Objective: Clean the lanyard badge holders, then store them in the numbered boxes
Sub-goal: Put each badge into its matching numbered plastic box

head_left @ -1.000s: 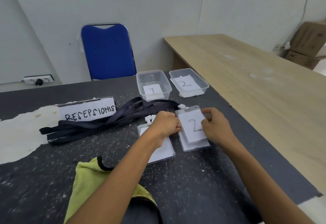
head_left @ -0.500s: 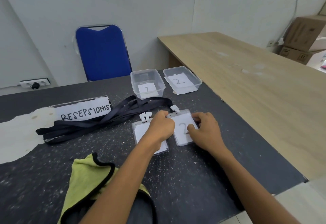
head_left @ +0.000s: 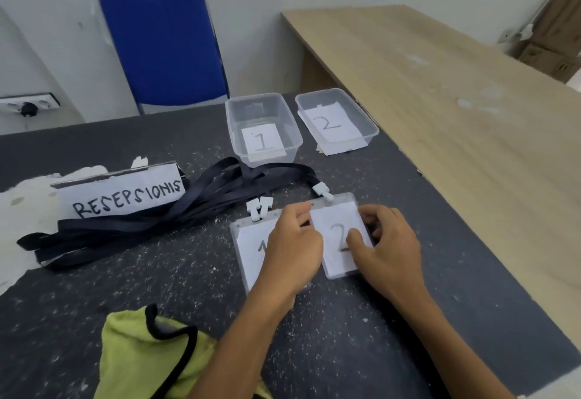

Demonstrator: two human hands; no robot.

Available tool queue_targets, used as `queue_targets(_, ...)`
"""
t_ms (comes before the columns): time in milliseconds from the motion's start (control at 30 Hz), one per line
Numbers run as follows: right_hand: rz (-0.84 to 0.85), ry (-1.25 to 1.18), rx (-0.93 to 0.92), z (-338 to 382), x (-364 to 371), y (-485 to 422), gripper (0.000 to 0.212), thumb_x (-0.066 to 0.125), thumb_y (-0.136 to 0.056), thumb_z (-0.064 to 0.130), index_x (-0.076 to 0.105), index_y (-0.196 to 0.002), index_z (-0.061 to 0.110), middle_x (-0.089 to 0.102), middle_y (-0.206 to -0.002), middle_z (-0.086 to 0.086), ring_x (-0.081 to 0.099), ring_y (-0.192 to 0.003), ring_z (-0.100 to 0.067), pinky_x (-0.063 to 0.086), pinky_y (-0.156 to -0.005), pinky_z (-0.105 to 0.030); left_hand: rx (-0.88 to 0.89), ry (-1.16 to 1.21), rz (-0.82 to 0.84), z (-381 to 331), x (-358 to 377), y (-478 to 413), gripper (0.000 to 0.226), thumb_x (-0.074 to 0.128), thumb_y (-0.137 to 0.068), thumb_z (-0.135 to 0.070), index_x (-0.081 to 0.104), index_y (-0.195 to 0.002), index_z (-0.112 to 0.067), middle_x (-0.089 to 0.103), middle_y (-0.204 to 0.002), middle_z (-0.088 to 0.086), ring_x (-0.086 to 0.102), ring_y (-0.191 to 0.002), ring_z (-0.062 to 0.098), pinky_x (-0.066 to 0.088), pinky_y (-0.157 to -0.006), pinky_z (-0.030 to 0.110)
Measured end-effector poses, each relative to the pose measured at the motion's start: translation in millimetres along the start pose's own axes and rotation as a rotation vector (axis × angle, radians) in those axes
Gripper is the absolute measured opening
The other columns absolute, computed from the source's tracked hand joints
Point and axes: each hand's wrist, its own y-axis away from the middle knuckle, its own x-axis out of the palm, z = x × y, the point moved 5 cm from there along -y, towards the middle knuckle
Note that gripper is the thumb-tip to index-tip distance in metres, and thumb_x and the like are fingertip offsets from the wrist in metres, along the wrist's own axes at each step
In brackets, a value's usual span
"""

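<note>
Pushed card 2 (head_left: 334,219) flush into badge holder (head_left: 342,272), pinching its 9 o'clock edge with left hand (head_left: 294,254), gripping 3 o'clock edge with right hand (head_left: 388,247).

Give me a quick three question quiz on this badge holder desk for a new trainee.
1. True or false: the yellow cloth lies on the dark table, outside box 1 and box 2.
2. Which number shows on the badge holder under the right hand? A 1, B 2, C 3.
3. Fill in: the sign beside the lanyards reads ___.
Key: 1 true; 2 B; 3 RESEPSIONIS.
</note>
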Motion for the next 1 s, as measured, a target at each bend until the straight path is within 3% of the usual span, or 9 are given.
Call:
queue_targets(133,0.086,-0.071,0.111,2.0,-5.1,-2.3,0.035,0.069,-0.077,0.018,0.056,-0.108,0.026,0.057,-0.095,0.011,0.053,-0.081,-0.008,0.040,-0.067,-0.020,-0.102,0.085,-0.046,-14.7,0.7,12.8,0.045,0.051,-0.084,-0.004,0.047,-0.121,-0.030,0.057,-0.115,-0.016,0.058,-0.100,0.000,0.054,-0.077,0.026)
queue_targets(300,0.385,-0.184,0.390,3.6,-11.4,-22.5,0.051,0.069,-0.081,0.007,0.049,-0.127,0.013,0.059,-0.091,0.001,0.056,-0.074,-0.009,0.042,-0.062,-0.019,-0.208,0.145,-0.168,-40.1,12.4,29.8,0.038,0.053,-0.085,-0.002,0.048,-0.116,-0.022,0.057,-0.102,-0.010,0.056,-0.086,0.001,0.043,-0.063,0.012)
queue_targets(400,0.557,-0.286,0.459,7.3,-22.3,-32.6,0.043,0.066,-0.083,-0.001,0.055,-0.124,0.005,0.064,-0.087,-0.003,0.062,-0.074,-0.015,0.053,-0.064,-0.023,-0.249,0.191,-0.258,-54.6,14.2,38.1,0.036,0.053,-0.085,0.000,0.048,-0.114,-0.020,0.057,-0.104,-0.005,0.055,-0.087,0.003,0.042,-0.065,0.014)
queue_targets(500,0.672,-0.339,0.473,18.9,-41.2,-33.3,0.024,0.063,-0.084,-0.007,0.067,-0.105,0.005,0.070,-0.085,0.001,0.068,-0.077,-0.016,0.057,-0.068,-0.024,-0.289,0.201,-0.280,-68.6,15.3,47.3,0.039,0.052,-0.085,0.000,0.049,-0.119,-0.018,0.057,-0.109,0.002,0.057,-0.093,0.012,0.048,-0.073,0.023)
queue_targets(600,0.733,-0.372,0.483,34.6,-57.4,-38.5,0.024,0.061,-0.084,-0.008,0.066,-0.099,0.009,0.071,-0.089,-0.002,0.067,-0.078,-0.015,0.054,-0.065,-0.020,-0.302,0.197,-0.289,-85.0,16.3,58.0,0.041,0.052,-0.084,-0.001,0.053,-0.122,-0.016,0.060,-0.110,0.006,0.060,-0.100,0.019,0.053,-0.089,0.038)
queue_targets(700,0.778,-0.402,0.518,49.6,-70.9,-43.3,0.025,0.059,-0.085,-0.008,0.066,-0.104,0.007,0.070,-0.093,-0.004,0.065,-0.080,-0.017,0.051,-0.059,-0.015,-0.309,0.216,-0.315,-98.0,13.7,66.6,0.036,0.054,-0.085,-0.005,0.058,-0.118,-0.018,0.064,-0.108,0.005,0.062,-0.100,0.019,0.052,-0.094,0.042)
queue_targets(767,0.803,-0.421,0.541,59.1,-79.5,-46.8,0.025,0.057,-0.086,-0.007,0.065,-0.106,0.007,0.069,-0.099,-0.007,0.065,-0.083,-0.017,0.050,-0.059,-0.017,-0.309,0.240,-0.327,-106.4,10.9,69.6,0.031,0.057,-0.084,-0.010,0.061,-0.113,-0.021,0.067,-0.105,0.005,0.065,-0.097,0.019,0.053,-0.091,0.042)
queue_targets(867,0.850,-0.438,0.569,71.5,-88.5,-53.5,0.026,0.052,-0.088,-0.004,0.063,-0.108,0.007,0.068,-0.105,-0.011,0.064,-0.089,-0.023,0.051,-0.066,-0.027,-0.284,0.297,-0.314,-125.4,7.3,75.1,0.025,0.054,-0.090,-0.006,0.062,-0.111,-0.017,0.064,-0.086,0.003,0.064,-0.080,0.012,0.057,-0.079,0.029)
queue_targets(1000,0.896,-0.514,0.624,92.5,-98.3,-62.0,0.029,0.045,-0.088,-0.007,0.061,-0.110,0.003,0.068,-0.099,-0.013,0.065,-0.085,-0.026,0.052,-0.066,-0.032,-0.230,0.334,-0.292,-145.7,1.1,78.5,0.022,0.052,-0.091,-0.004,0.064,-0.106,-0.016,0.065,-0.080,0.000,0.062,-0.065,0.002,0.057,-0.070,0.022)
